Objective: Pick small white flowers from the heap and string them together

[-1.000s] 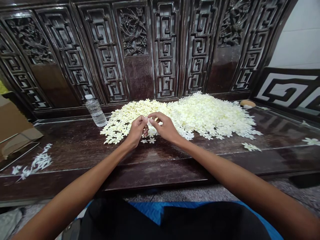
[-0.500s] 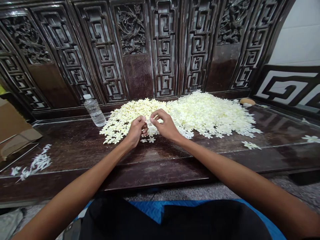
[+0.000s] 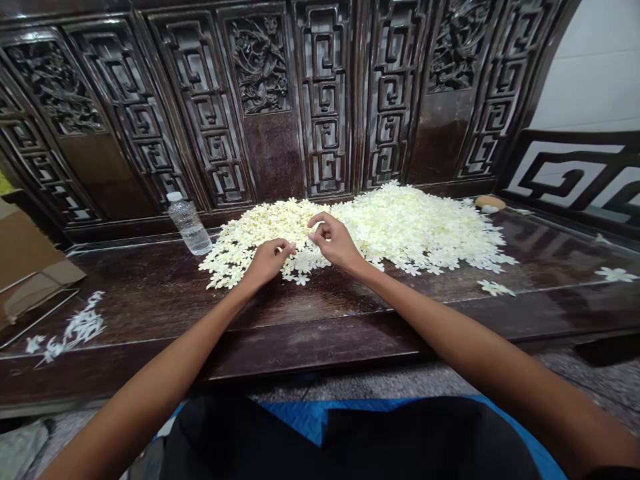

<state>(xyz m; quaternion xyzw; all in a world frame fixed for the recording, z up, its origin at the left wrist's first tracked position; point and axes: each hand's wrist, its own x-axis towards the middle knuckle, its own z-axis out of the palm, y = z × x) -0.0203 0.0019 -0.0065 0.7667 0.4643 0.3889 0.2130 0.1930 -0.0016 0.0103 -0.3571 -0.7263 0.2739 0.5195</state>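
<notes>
My left hand (image 3: 269, 260) is over the front edge of the flower pile, its thumb and forefinger closed in a pinch. Whatever lies between those fingertips is too small to make out. To its right, above the pile, is my right hand (image 3: 336, 241). Its fingers are curled, with a small gap between forefinger and thumb and nothing visible in it. Behind and below both hands spread loose artificial-looking flowers, a yellowish heap (image 3: 255, 230) on the left and a larger, whiter heap (image 3: 425, 223) on the right. The two hands are apart.
On the dark wooden bench (image 3: 320, 340) stand a clear plastic bottle (image 3: 190, 223) and a cardboard box (image 3: 30, 253) at the left. White scraps (image 3: 83, 327) lie near the box. A few stray flowers (image 3: 495, 288) and a tan round object (image 3: 490, 202) are at the right. Carved panels (image 3: 275, 147) rise behind.
My hands, fingertips together before, have separated. The left has moved slightly left and down, and the right slightly right. A small white piece seen between them earlier no longer shows.
</notes>
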